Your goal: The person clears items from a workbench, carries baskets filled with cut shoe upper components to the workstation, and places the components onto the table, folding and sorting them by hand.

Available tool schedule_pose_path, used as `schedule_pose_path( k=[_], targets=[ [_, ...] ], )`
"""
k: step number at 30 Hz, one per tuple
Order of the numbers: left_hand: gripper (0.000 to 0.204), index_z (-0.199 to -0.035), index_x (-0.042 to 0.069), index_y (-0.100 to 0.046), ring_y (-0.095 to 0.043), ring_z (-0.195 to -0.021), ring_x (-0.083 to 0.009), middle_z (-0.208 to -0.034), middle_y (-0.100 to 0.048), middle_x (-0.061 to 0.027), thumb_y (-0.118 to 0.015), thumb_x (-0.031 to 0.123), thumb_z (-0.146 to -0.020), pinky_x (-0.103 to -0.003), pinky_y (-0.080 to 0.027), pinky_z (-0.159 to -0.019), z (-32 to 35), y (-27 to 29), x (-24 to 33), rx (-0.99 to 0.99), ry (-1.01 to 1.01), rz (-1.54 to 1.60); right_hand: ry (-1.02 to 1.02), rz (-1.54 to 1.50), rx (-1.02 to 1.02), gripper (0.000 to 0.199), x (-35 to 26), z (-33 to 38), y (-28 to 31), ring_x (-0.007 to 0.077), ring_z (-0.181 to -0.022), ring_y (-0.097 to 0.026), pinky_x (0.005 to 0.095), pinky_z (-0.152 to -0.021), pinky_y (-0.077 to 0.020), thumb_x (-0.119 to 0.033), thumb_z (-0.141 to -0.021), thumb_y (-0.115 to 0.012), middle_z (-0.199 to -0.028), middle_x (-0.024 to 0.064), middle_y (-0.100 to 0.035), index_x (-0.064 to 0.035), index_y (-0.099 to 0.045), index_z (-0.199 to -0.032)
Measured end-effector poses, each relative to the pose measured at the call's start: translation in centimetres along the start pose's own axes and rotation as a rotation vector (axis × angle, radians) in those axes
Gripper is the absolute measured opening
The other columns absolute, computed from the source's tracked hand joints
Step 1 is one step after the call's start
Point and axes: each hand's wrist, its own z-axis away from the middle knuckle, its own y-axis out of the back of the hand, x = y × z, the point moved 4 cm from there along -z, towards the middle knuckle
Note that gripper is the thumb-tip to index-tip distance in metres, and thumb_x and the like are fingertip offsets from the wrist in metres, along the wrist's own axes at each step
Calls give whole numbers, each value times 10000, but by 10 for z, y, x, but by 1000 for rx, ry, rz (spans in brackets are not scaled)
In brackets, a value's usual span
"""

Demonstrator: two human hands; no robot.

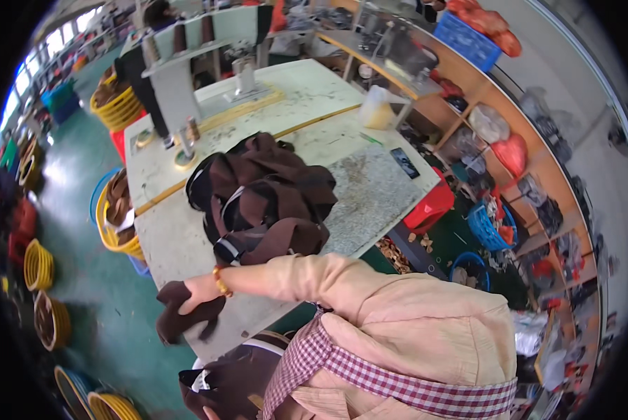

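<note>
My right arm reaches across to the left. My right hand [200, 291], with a beaded bracelet at the wrist, is closed on a curved dark brown fabric piece [174, 316] beside the table's near left edge. The piece's lower part is blurred. At the bottom edge only a bit of my left hand [210, 414] shows, against another brown fabric item [233, 374] with a white patch; most of its fingers are hidden. A large heap of similar brown pieces [265, 192], some with pale edges, lies on the table beyond my right forearm.
The white worktable [314, 80] carries a grey stone-like slab [370, 189], a phone [404, 162], a green pen [371, 138] and a sewing machine [177, 91]. Yellow baskets [39, 266] stand on the green floor at left. Shelves with bags and a red stool [431, 204] are at right.
</note>
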Motion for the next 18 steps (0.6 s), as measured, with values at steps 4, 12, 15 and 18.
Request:
schedule_pose_path(
  k=[4, 12, 15, 18],
  targets=[
    [729, -1345, 0, -315, -450, -1148, -305, -1283, -367, -242, -693, 185, -750, -483, -305, -995, -45, -42, 40, -44, -15, -59, 158, -601, -270, 445, -87, 122, 41, 152, -986, -567, 308, -864, -455, -41, -770, -692, -1092, 72, -615, -7, -525, -1181],
    [561, -1273, -47, -401, -538, -1044, -276, -1153, -536, -209, -581, 194, -800, -374, -402, -929, -89, -88, 140, -174, -247, -284, 263, 302, 9, 572, -164, 285, 125, 67, -454, -323, 338, -387, -254, -380, -716, -746, -462, -3, -336, 103, -471, -580],
    [609, -1330, -19, -350, -486, -1111, -224, -1314, -416, -141, -588, 217, -821, -310, -350, -969, -65, -205, 213, -447, -132, 34, 6, 384, 2, 369, -152, 378, 180, 103, -742, -611, 278, -638, -475, -266, -737, -720, -827, 85, -678, 53, -641, -905],
    [328, -1162, -21, -533, -540, -1010, -162, -1043, -613, -77, -559, 104, -860, -280, -394, -915, -44, -277, 226, -656, -96, 71, 85, 143, -119, 306, -130, 433, 214, 110, -781, -607, 254, -690, -490, -170, -751, -723, -875, 66, -668, 44, -631, -949]
  ],
)
